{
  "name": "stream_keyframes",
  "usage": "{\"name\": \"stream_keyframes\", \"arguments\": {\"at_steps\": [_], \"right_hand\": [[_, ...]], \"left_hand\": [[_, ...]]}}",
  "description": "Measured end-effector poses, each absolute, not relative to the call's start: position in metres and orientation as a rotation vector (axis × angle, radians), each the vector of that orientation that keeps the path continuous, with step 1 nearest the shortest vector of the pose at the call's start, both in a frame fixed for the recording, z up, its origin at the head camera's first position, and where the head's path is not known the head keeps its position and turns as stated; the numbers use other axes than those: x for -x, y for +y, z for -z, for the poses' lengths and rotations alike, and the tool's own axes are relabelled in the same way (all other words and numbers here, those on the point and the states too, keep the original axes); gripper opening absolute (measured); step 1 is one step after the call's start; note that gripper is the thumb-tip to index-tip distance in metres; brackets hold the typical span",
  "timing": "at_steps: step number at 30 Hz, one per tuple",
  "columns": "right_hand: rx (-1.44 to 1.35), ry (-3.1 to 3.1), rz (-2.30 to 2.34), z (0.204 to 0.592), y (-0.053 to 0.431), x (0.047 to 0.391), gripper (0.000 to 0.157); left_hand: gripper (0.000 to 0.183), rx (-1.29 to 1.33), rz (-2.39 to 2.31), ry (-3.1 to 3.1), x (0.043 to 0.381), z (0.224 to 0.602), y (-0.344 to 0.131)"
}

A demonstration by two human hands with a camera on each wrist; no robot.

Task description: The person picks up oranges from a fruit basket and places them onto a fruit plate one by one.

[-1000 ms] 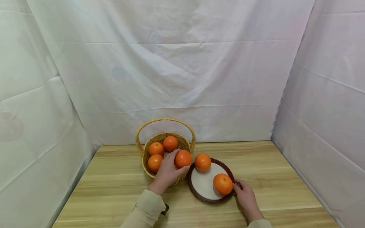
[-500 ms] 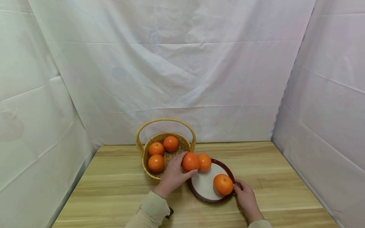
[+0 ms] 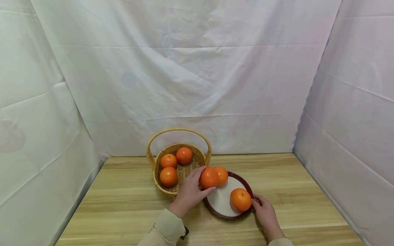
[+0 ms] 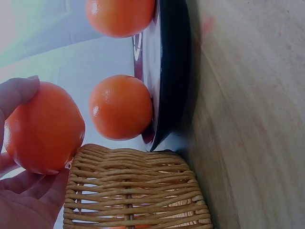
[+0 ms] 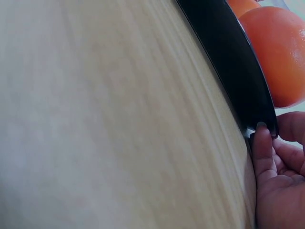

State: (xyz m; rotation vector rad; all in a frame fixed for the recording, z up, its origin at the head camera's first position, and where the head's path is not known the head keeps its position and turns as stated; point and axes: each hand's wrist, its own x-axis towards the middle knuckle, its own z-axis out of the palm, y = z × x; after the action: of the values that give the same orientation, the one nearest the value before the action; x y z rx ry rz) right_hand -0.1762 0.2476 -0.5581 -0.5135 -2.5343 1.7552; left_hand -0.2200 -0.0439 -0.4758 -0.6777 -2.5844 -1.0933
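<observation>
My left hand grips an orange with thumb and fingers, held up between the wicker basket and the plate's left rim. In the left wrist view that orange hangs above the level of the plate, near the basket's rim. The round plate has a white inside and a dark red-brown rim. Two oranges lie on it: one at the back left, partly covered by the held one, and one at the right. My right hand pinches the plate's right rim, as the right wrist view shows.
The wicker basket with a tall arched handle stands left of the plate and holds several oranges along its left and back. A wooden tabletop lies under everything. White cloth hangs behind and at both sides.
My left hand has carried the orange from over the basket rightward to the plate's left edge. The right hand stays on the rim, and the plate has hardly moved.
</observation>
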Motion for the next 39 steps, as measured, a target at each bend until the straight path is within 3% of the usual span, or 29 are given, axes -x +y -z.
{"name": "stream_keyframes", "arguments": {"at_steps": [39], "right_hand": [[0.499,-2.512,-1.772,0.559,0.247,0.174,0.040]], "left_hand": [[0.071,0.771,0.681,-2.642,0.223,0.495,-0.027]]}}
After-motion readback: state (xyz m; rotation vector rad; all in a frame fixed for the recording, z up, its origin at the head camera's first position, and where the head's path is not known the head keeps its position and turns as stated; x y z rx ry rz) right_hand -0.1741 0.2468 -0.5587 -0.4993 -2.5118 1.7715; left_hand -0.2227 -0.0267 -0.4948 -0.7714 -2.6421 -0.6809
